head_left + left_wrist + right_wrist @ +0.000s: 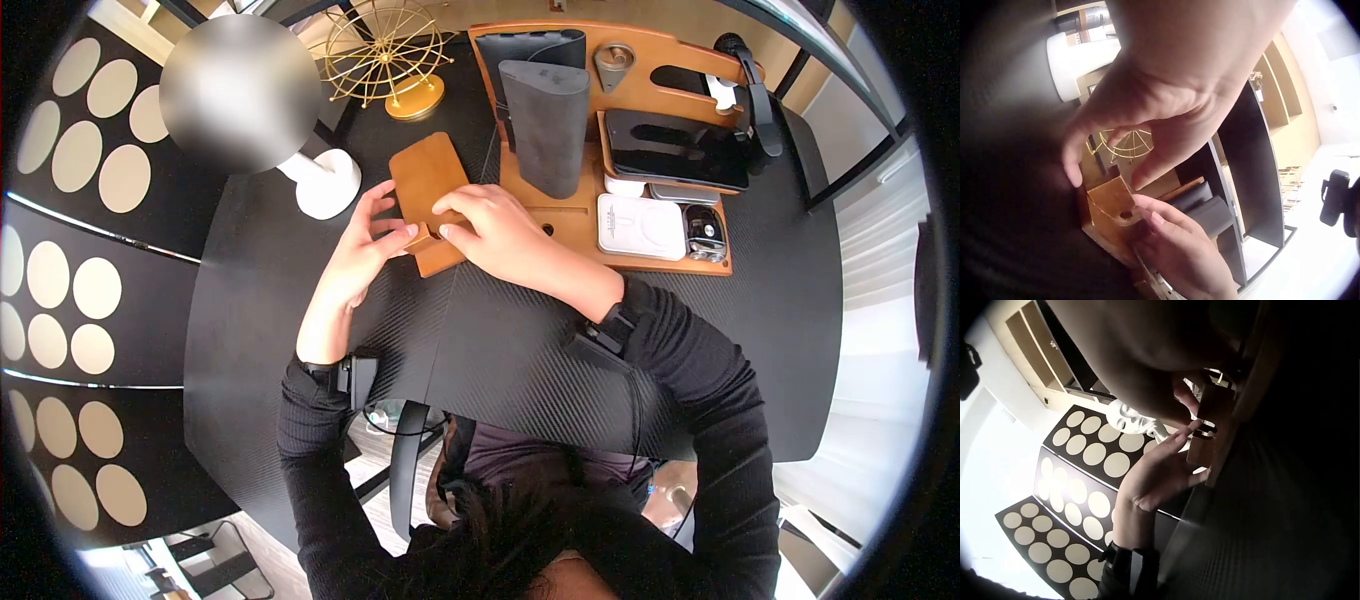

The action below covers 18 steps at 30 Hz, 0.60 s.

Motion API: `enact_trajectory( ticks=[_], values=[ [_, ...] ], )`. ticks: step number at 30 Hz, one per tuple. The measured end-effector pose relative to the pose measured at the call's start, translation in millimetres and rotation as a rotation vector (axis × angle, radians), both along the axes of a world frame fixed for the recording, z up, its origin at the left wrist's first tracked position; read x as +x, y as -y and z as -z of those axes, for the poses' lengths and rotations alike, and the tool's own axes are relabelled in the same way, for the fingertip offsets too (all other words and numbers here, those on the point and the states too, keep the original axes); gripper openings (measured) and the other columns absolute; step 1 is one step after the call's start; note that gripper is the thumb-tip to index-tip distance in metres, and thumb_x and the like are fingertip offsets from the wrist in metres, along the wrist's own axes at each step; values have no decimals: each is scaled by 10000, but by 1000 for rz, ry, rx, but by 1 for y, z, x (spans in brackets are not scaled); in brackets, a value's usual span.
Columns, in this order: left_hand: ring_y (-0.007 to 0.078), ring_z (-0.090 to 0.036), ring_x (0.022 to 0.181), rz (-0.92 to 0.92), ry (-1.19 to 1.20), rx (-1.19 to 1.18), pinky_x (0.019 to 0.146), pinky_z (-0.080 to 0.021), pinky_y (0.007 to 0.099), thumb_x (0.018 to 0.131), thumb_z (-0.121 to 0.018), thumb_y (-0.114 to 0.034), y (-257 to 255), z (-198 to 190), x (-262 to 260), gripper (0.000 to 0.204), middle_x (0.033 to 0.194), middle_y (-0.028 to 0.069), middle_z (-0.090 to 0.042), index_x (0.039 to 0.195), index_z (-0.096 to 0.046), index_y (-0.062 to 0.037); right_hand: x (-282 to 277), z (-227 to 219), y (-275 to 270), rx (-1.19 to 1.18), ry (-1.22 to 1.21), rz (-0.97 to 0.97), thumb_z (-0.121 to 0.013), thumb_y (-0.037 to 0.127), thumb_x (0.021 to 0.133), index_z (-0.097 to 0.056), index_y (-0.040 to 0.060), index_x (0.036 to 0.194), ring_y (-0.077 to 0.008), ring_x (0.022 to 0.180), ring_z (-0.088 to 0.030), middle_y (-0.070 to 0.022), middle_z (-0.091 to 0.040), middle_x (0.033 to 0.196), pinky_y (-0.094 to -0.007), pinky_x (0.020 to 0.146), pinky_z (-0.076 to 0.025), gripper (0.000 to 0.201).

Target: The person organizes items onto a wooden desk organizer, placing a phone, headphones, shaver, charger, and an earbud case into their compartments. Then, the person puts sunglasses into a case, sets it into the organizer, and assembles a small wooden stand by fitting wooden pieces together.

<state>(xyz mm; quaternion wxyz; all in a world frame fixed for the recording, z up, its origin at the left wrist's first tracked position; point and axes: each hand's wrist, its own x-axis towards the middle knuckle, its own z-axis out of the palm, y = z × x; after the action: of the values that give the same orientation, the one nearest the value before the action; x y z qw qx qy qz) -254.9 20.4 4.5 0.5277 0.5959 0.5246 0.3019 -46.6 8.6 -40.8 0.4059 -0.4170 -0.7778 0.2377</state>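
A brown wooden phone stand (428, 172) with a leaning back plate and a low front lip stands on the dark desk, between both hands. My left hand (355, 255) grips it from the left, fingers along its side and thumb on the lip. From the right my right hand (500, 232) reaches in, its thumb and index finger pinching the lip. The left wrist view shows the right hand (1188, 250) at the stand (1113, 203), close to a round hole. In the right wrist view my left hand (1154, 481) has thumb and fingertip on either side of the lip (1202, 451).
To the right, a wooden desk organizer (575, 222) carries a dark upright case (545, 125), a phone (670, 148), headphones (757, 100), a white charger (640, 225) and a watch (705, 235). Behind stand a gold wire wheel (415, 97) and a white sculpture (328, 185).
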Motion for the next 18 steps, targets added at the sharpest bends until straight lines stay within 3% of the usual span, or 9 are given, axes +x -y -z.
enact_trajectory(
  ticks=[2,3,8,11,15,18],
  values=[
    [170,-578,1118,-53,53,-19,909,-510,312,876,-715,-74,0,1,-2,732,1398,162,-421,1505,-342,-119,0,1,2,-24,-98,33,-664,121,871,-644,45,1104,-325,1059,-585,-130,-634,1078,-409,950,-455,246],
    [170,-578,1118,-51,53,-20,909,-510,312,876,-715,-74,-1,2,-3,732,1398,162,-421,1505,-342,-119,-1,1,2,-25,-97,35,-664,121,871,-644,45,1104,-325,1059,-585,-130,-634,1078,-409,950,-455,246],
    [195,-582,1149,-57,180,-99,941,-509,329,853,-731,-41,-5,3,-7,778,1406,167,-422,1511,-322,-108,-2,3,-4,-76,-373,39,-703,36,820,-694,55,987,-194,965,-600,-58,-589,1059,-308,849,-482,168],
    [223,-572,1178,-22,179,-63,960,-506,348,830,-747,-20,-7,7,-7,813,1409,169,-426,1513,-316,-106,-1,1,-7,-173,-531,53,-690,43,792,-708,58,904,-238,902,-615,-99,-606,995,-345,822,-494,115],
    [253,-560,1200,-62,149,-51,974,-502,358,803,-764,-7,-7,10,-6,884,1412,166,-428,1531,-273,-104,4,-11,2,-178,-526,35,-685,39,798,-705,49,878,-215,862,-622,-92,-591,990,-319,765,-505,83],
    [280,-541,1233,71,232,-76,979,-506,369,752,-787,30,-5,9,-7,1038,1427,163,-419,1568,-172,-150,8,-19,14,-127,-458,-23,-677,14,798,-694,45,882,-217,871,-623,-86,-573,972,-318,748,-513,91]
  ],
)
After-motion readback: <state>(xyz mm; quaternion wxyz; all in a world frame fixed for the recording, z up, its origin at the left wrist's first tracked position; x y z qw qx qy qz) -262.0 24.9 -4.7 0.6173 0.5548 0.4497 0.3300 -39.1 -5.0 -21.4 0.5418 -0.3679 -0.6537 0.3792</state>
